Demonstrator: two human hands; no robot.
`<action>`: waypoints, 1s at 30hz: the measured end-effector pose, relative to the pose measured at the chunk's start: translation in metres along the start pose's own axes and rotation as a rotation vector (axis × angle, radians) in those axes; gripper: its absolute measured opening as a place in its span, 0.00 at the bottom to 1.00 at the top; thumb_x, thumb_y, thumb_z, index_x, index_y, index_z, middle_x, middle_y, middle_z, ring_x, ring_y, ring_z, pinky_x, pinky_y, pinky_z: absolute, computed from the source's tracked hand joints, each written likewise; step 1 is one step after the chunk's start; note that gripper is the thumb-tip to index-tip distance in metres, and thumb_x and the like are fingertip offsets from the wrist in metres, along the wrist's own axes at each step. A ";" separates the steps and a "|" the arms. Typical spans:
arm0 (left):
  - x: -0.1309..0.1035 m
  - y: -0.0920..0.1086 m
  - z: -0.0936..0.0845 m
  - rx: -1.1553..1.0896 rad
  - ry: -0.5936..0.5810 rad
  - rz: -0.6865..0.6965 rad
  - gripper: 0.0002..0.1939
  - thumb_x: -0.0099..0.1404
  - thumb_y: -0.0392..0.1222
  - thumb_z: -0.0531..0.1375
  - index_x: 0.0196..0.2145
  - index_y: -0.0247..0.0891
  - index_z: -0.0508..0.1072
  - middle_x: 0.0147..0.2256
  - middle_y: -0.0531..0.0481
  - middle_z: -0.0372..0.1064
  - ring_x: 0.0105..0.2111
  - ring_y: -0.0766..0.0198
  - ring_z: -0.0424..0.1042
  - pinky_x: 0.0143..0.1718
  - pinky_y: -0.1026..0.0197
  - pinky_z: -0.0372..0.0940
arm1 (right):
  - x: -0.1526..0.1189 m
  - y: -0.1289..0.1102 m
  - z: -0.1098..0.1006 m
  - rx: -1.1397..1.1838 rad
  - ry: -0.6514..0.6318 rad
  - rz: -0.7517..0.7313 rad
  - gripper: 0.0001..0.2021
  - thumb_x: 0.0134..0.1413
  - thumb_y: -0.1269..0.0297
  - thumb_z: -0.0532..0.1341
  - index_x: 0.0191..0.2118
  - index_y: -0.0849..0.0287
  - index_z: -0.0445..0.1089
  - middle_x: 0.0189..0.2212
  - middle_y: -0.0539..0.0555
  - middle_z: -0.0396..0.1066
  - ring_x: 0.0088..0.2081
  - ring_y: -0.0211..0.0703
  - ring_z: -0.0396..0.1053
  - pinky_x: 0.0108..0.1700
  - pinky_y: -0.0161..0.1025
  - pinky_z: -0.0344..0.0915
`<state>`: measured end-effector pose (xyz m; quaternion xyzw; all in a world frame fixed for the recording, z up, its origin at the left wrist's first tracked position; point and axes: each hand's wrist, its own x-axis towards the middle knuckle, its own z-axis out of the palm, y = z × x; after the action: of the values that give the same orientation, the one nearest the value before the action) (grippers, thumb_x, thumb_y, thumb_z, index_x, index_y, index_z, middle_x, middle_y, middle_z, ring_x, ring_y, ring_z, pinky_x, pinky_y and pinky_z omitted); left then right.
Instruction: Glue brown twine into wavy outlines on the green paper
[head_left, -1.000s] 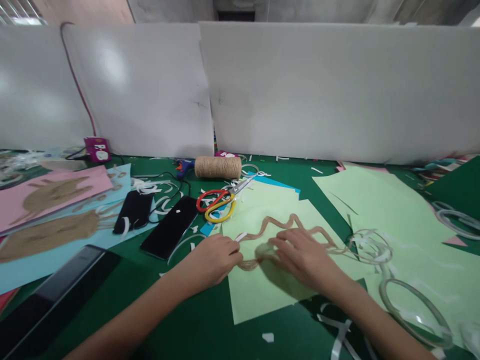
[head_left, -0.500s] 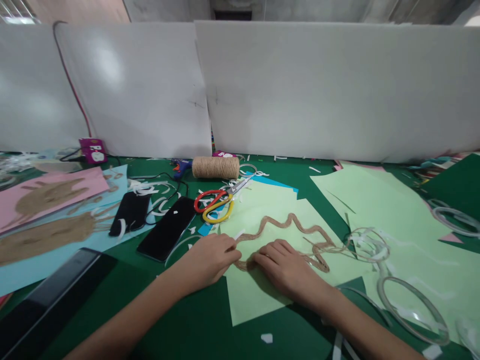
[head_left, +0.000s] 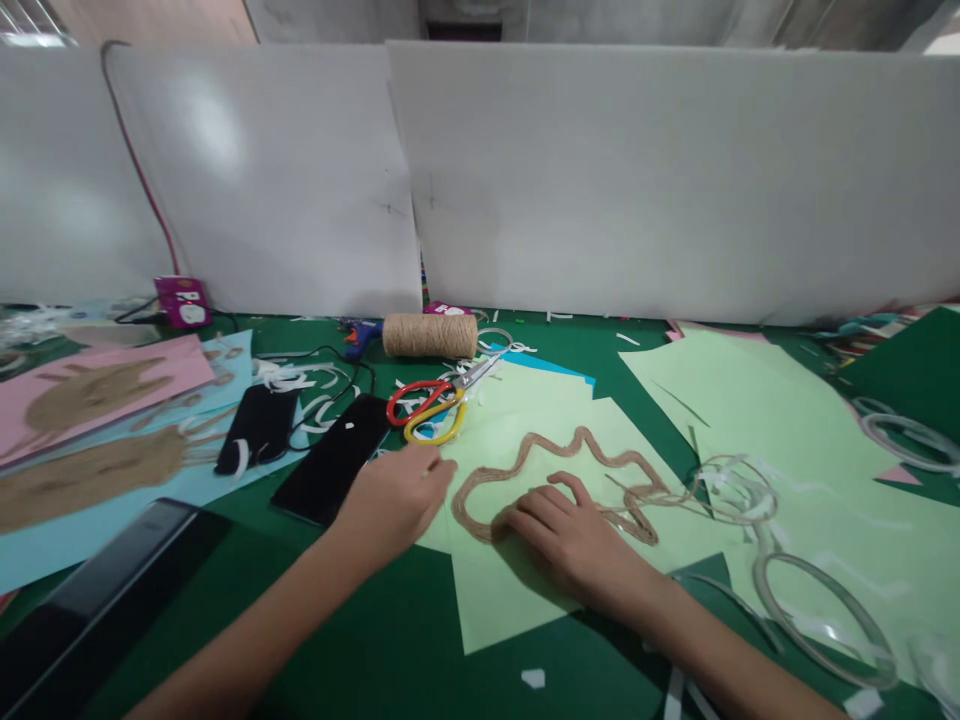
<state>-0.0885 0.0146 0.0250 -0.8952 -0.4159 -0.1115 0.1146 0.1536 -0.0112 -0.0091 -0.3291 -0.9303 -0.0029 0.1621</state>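
Brown twine (head_left: pixel 581 440) lies in a wavy outline on a light green sheet (head_left: pixel 495 610), its tail running right into a loose coil. My right hand (head_left: pixel 559 520) rests on the sheet at the lower edge of the outline, fingers bent and a little apart, fingertips touching the twine. My left hand (head_left: pixel 405 490) is just left of the outline, off the twine, with its fingers curled together; anything small between them cannot be made out. Scissors (head_left: pixel 431 405) with red and yellow handles lie beyond my left hand. Behind them sits a twine spool (head_left: pixel 430 335).
Two phones (head_left: pixel 330 460) lie left of my left hand, near a blue glue gun (head_left: pixel 361 338). Pink and blue sheets with twine shapes (head_left: pixel 97 395) are at the left. Clear tape coils (head_left: pixel 825 620) lie right. White boards (head_left: pixel 675 180) stand behind.
My left hand has moved left and slightly up, away from the twine, uncovering the left end of the outline. My right hand stays on the lower edge, one finger now raised and bent.
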 end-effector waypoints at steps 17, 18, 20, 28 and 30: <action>0.000 0.040 0.020 -0.343 -0.202 0.145 0.08 0.68 0.35 0.50 0.34 0.34 0.68 0.33 0.47 0.65 0.34 0.60 0.64 0.33 0.59 0.59 | 0.000 0.002 0.010 0.054 0.011 0.051 0.06 0.62 0.72 0.52 0.39 0.61 0.65 0.34 0.54 0.66 0.35 0.42 0.60 0.40 0.39 0.55; 0.000 0.040 0.020 -0.340 -0.197 0.147 0.09 0.68 0.35 0.50 0.34 0.34 0.68 0.33 0.47 0.65 0.33 0.60 0.64 0.33 0.60 0.59 | 0.001 0.003 0.010 0.039 0.023 0.052 0.06 0.62 0.72 0.51 0.38 0.61 0.65 0.33 0.53 0.66 0.34 0.42 0.59 0.39 0.39 0.55; 0.000 0.041 0.021 -0.335 -0.190 0.158 0.10 0.69 0.35 0.49 0.33 0.34 0.69 0.32 0.47 0.65 0.33 0.60 0.64 0.32 0.60 0.59 | 0.001 0.004 0.011 0.003 0.047 0.064 0.06 0.62 0.71 0.51 0.36 0.61 0.65 0.31 0.53 0.65 0.33 0.42 0.59 0.37 0.39 0.54; 0.000 0.045 0.020 -0.202 -0.177 0.179 0.11 0.69 0.35 0.48 0.34 0.34 0.68 0.31 0.46 0.65 0.32 0.58 0.64 0.31 0.57 0.59 | 0.006 0.007 0.016 -0.136 0.082 0.105 0.08 0.62 0.72 0.51 0.32 0.61 0.63 0.28 0.52 0.64 0.31 0.43 0.58 0.35 0.39 0.51; 0.000 0.046 0.020 -0.195 -0.158 0.180 0.12 0.69 0.35 0.47 0.33 0.34 0.68 0.31 0.46 0.65 0.33 0.58 0.64 0.32 0.56 0.59 | 0.008 0.007 0.015 -0.148 0.065 0.108 0.08 0.61 0.74 0.51 0.31 0.60 0.63 0.28 0.52 0.64 0.30 0.42 0.58 0.35 0.38 0.51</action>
<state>-0.0509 -0.0087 0.0011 -0.9417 -0.3290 -0.0698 0.0038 0.1476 0.0005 -0.0219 -0.3895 -0.9027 -0.0736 0.1673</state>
